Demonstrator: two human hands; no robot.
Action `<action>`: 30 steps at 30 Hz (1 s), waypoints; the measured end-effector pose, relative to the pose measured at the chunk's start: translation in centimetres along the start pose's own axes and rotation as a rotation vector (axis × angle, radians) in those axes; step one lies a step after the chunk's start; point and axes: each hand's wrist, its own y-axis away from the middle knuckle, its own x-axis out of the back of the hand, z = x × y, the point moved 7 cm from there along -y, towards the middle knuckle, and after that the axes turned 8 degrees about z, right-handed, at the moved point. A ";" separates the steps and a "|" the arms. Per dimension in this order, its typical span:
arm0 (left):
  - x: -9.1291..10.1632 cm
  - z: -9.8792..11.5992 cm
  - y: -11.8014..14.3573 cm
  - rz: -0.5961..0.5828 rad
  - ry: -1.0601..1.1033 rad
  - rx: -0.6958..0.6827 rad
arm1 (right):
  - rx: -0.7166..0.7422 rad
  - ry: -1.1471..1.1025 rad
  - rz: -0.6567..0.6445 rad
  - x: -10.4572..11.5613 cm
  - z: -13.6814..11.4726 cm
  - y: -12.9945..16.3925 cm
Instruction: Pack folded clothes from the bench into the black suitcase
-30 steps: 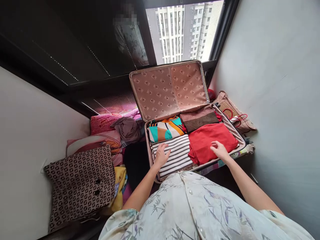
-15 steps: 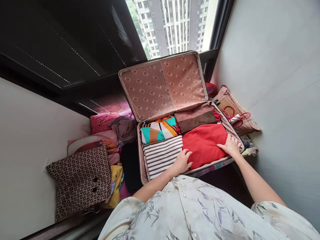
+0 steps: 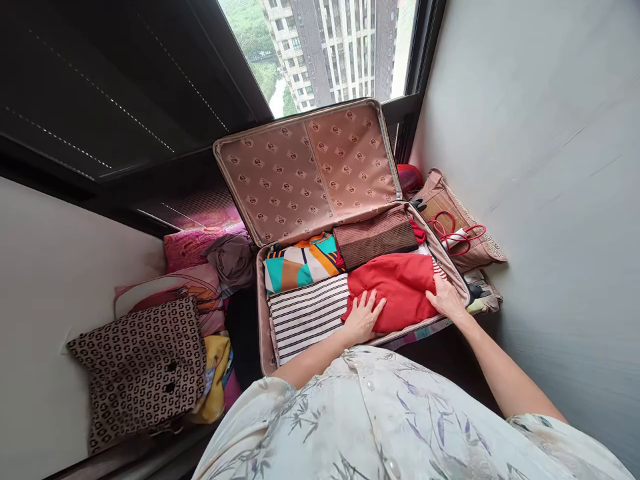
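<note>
Folded red cloth garment lies in the near right quarter of the open pink-lined hard suitcase, both hands flat on it. Left hand presses its near left edge, fingers spread, palm down, gripping nothing. Right hand presses the right edge by the case wall, also flat, no pinch visible. Just left, touching: black-and-white striped folded top. Behind: teal-orange patterned cloth and brown ribbed knit. Lid stands open against the window. Packing looks mostly done: all four quarters filled, red piece being smoothed; lid not yet shut. Outside left: brown patterned bag, pink bedding. Right: woven bag with red handles.
</note>
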 end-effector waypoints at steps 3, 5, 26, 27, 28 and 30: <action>0.7 0.1 0.1 -0.029 0.053 0.012 | 0.147 0.032 0.047 1.9 -2.1 0.0; 1.4 0.2 0.1 -0.041 0.125 0.043 | 0.247 0.054 0.053 3.1 -4.3 0.3; -0.9 2.3 -4.0 0.145 2.020 0.845 | 0.401 -0.468 -0.186 2.2 -12.0 2.5; -0.9 2.3 -4.1 0.148 2.032 0.867 | 0.376 -0.567 -0.177 2.4 -11.2 1.9; -0.9 2.3 -4.2 0.155 2.042 0.892 | 0.333 -0.641 -0.161 2.6 -10.1 1.2; -1.0 2.2 -4.3 0.179 2.055 0.940 | 0.222 -0.693 -0.098 2.7 -7.7 -0.2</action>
